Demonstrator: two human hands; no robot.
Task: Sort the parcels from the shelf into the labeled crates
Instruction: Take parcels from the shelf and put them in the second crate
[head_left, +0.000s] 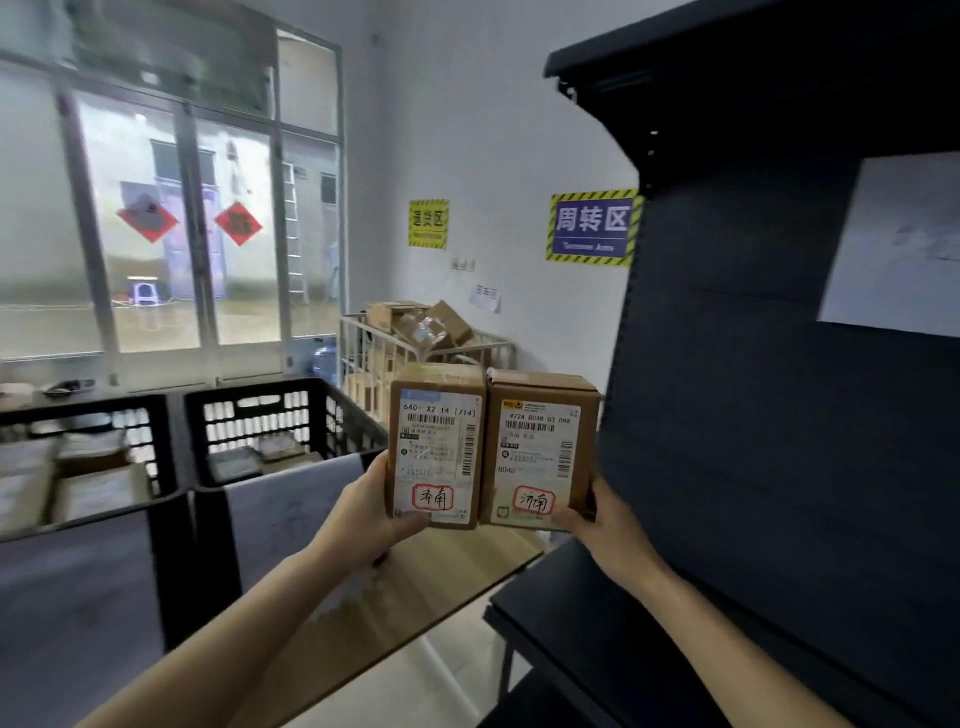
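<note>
I hold two small cardboard parcels upright side by side in front of me. My left hand grips the left parcel by its lower left edge. My right hand grips the right parcel at its lower right corner. Each parcel bears a white shipping label with a red-circled handwritten mark near the bottom. Two black slatted crates stand to the left on a table: the near crate and the left crate, both holding several parcels. The dark shelf rises on the right.
A wire cage piled with cardboard boxes stands against the back wall. A wooden tabletop lies under my hands. Yellow and blue zone signs hang on the white wall. A large window fills the left. A white sheet is fixed to the shelf panel.
</note>
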